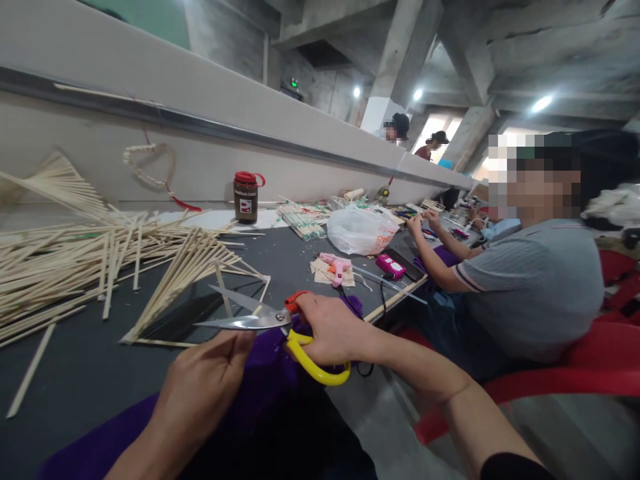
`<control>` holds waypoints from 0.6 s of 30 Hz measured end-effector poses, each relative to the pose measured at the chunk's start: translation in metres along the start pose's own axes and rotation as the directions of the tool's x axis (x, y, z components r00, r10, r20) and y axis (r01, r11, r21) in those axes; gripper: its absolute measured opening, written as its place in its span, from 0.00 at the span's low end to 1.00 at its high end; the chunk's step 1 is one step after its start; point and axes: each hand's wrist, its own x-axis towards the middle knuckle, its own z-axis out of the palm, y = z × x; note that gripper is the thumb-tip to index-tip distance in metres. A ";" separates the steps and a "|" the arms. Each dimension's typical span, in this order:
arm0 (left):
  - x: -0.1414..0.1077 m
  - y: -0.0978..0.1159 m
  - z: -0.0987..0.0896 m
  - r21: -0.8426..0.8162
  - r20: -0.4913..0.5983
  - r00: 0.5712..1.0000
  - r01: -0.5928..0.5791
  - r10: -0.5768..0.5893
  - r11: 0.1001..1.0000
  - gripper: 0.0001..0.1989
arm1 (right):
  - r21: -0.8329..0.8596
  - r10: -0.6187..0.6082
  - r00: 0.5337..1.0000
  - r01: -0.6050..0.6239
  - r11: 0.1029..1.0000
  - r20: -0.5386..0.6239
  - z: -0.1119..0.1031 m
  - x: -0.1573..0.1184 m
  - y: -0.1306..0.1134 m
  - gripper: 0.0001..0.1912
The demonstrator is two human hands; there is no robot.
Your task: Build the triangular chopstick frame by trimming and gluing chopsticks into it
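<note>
My right hand (333,330) is wrapped round the red and yellow handles of the scissors (260,321), whose blades are spread and point left. Just below the blades, my left hand (207,373) is closed in a pinch; what its fingers hold is hidden or too small to name. Behind it on the dark table (285,263) stands a fan-shaped frame of thin wooden sticks (173,280). Purple cloth (270,373) lies under and between my hands.
Loose sticks (55,273) pile up at the left. A brown bottle (246,199), a plastic bag (361,228), a pink glue gun (336,267) and a magenta device (391,266) stand farther back. A person (535,287) sits at the right.
</note>
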 end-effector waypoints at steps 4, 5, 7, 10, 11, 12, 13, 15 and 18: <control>0.000 -0.002 -0.001 -0.154 0.099 0.994 0.059 -0.044 0.986 0.18 | 0.015 -0.047 0.999 0.047 0.999 0.023 -0.002 0.001 0.003 0.24; 0.001 -0.002 -0.002 -0.189 0.112 0.993 0.061 -0.041 0.980 0.19 | 0.022 -0.066 0.998 0.065 0.998 0.022 -0.002 0.002 0.004 0.24; 0.003 0.000 -0.004 -0.263 0.156 0.988 0.063 -0.022 0.963 0.22 | 0.031 -0.095 0.995 0.095 0.995 0.012 -0.003 0.004 0.006 0.25; 0.006 0.002 -0.007 -0.360 0.280 0.960 0.120 -0.016 0.925 0.24 | 0.040 -0.117 0.993 0.117 0.992 0.011 -0.006 0.006 0.009 0.28; 0.006 0.002 -0.007 -0.382 0.335 0.942 0.159 -0.024 0.911 0.24 | 0.045 -0.125 0.992 0.124 0.991 0.017 -0.007 0.006 0.010 0.29; 0.006 0.002 -0.007 -0.397 0.391 0.920 0.197 -0.029 0.896 0.24 | 0.047 -0.131 0.991 0.130 0.990 0.027 -0.008 0.006 0.010 0.29; 0.005 0.002 -0.007 -0.408 0.442 0.896 0.231 -0.031 0.883 0.23 | 0.046 -0.134 0.990 0.132 0.990 0.039 -0.008 0.006 0.010 0.29; 0.003 0.001 -0.005 -0.420 0.490 0.871 0.270 -0.034 0.867 0.23 | 0.045 -0.135 0.989 0.133 0.990 0.062 -0.008 0.005 0.010 0.28; -0.001 0.002 -0.003 -0.446 0.448 0.894 0.248 -0.025 0.860 0.23 | 0.069 -0.122 0.987 0.116 0.991 0.100 -0.004 0.004 0.010 0.26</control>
